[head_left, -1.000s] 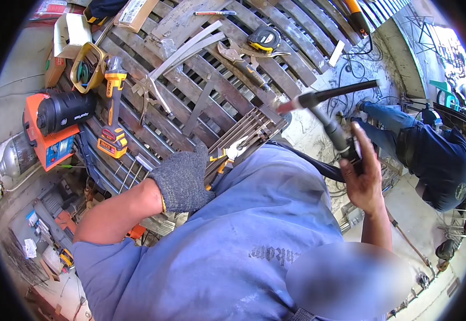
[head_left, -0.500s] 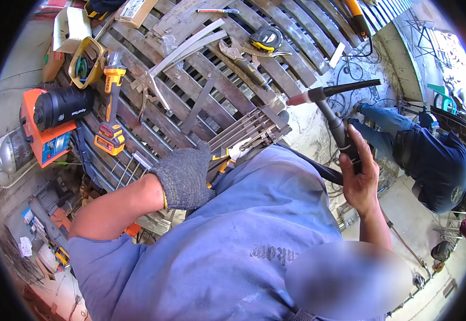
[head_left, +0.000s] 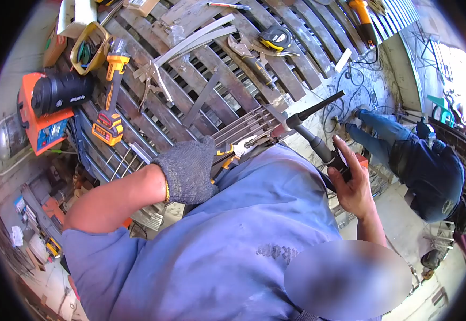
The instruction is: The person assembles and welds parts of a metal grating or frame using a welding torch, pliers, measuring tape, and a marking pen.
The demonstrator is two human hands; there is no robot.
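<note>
My left hand point(head_left: 187, 170) wears a grey knit glove and is closed round the handles of yellow-and-black pliers point(head_left: 238, 148). The jaws of the pliers reach right, up to the end of a row of thin metal bars point(head_left: 246, 124) at the table's near edge. My bare right hand point(head_left: 355, 187) grips a TIG welding torch point(head_left: 318, 143) by its dark handle. The torch head slants up and left, its reddish cup point(head_left: 280, 131) near the ends of those bars and its long black back cap pointing right.
On the slatted metal table point(head_left: 227, 96) lie a tape measure point(head_left: 276, 38), locking pliers point(head_left: 155, 83), an adjustable wrench point(head_left: 239, 45) and a cordless tool point(head_left: 114, 91). An orange machine point(head_left: 43, 120) stands left. At right a person point(head_left: 431, 166) bends over; cables point(head_left: 350, 80) cross the floor.
My right hand has moved the torch left and down, bringing its cup to the bar ends. My gloved left hand stays almost in place on the pliers. The view has shifted slightly.
</note>
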